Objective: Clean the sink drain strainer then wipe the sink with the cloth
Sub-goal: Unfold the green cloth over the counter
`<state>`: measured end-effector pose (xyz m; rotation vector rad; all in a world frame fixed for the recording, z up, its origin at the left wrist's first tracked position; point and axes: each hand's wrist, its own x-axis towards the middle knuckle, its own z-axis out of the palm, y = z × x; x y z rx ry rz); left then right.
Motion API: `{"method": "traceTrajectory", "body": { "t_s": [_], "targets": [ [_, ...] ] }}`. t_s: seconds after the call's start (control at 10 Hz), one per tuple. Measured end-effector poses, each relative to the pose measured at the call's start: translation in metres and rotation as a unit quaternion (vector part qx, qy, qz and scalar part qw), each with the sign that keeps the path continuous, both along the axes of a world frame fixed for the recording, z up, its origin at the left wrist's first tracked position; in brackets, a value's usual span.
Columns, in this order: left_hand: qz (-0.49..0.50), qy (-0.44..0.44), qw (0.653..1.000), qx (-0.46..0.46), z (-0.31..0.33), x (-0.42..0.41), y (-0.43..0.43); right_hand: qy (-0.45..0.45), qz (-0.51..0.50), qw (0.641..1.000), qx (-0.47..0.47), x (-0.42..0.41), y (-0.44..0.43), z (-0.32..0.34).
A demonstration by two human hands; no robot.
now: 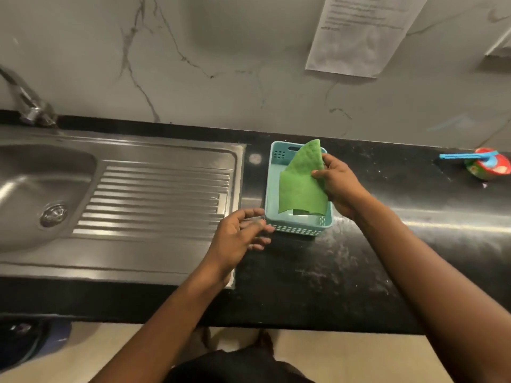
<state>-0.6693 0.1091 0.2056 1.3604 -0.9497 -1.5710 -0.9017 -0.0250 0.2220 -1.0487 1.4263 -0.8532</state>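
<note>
Right hand [340,186]: we pinch the green cloth [302,186] over the teal basket [297,230], right of the sink [171,153].
Left hand [239,240]: our fingers loosely spread, holding nothing, at the basket's near-left corner.
Drain strainer [54,214]: in the sink basin, left.

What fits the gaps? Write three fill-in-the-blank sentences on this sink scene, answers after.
1. The right hand pinches a ____ cloth.
2. The cloth hangs over a teal perforated ____ standing on the black counter.
3. The drain strainer sits in the steel sink, on the cloth's ____ side.
Missing words: green; basket; left.
</note>
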Motion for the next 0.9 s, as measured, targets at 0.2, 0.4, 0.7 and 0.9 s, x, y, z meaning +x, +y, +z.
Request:
{"method": "traceTrajectory", "body": {
  "t_s": [0.2, 0.4, 0.7, 0.9],
  "targets": [
    [0.062, -0.025, 0.998, 0.014, -0.009, -0.002, 0.013, 0.061, 0.038, 0.997, -0.015, 0.000, -0.028, -0.031],
    [0.096, -0.050, 0.994, 0.013, -0.009, 0.003, 0.016, 0.046, 0.063, 0.996, 0.043, 0.013, -0.037, -0.058],
    [0.104, -0.061, 0.993, 0.018, -0.005, 0.001, 0.017, 0.258, 0.078, 0.962, -0.051, 0.011, -0.033, -0.062],
    [0.106, -0.085, 0.991, 0.012, 0.001, 0.010, 0.020, 0.311, 0.108, 0.923, -0.198, 0.034, -0.021, -0.043]
  ]
}}
